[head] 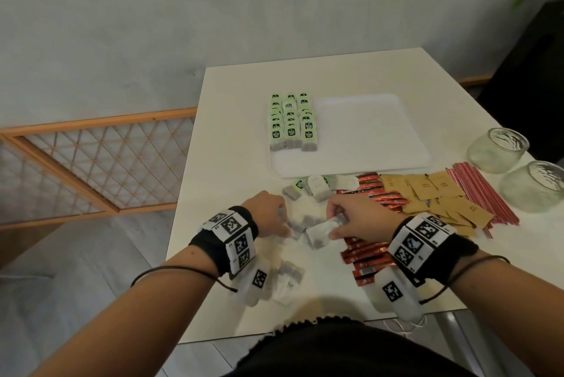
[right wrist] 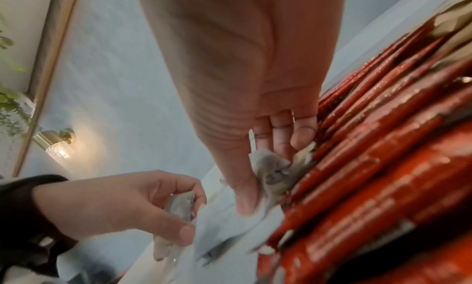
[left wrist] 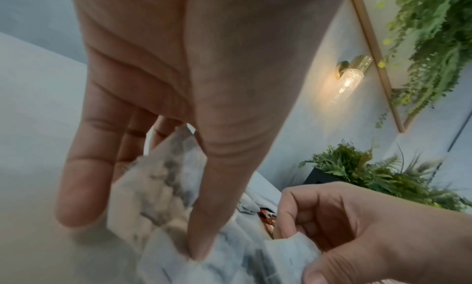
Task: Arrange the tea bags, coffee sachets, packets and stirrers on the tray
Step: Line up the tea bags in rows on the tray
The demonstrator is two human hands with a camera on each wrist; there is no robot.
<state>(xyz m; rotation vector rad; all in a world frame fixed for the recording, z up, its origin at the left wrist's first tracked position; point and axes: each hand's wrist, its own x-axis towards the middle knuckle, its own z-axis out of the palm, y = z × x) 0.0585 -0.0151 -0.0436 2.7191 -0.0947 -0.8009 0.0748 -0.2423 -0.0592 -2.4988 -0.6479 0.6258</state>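
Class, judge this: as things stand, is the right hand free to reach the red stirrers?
Probably not at once: the right hand already pinches a tea bag. The red stirrers lie uncovered to its right.

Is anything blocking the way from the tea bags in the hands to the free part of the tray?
Nothing tall. A few loose tea bags lie on the table just before the tray edge; the hands can carry over them.

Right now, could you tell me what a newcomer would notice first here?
Probably both hands, left hand and right hand, each pinching tea bags at the table's near edge. Next, the neat green-tagged rows on the tray's left side, and the red sachets heaped beside the right wrist.
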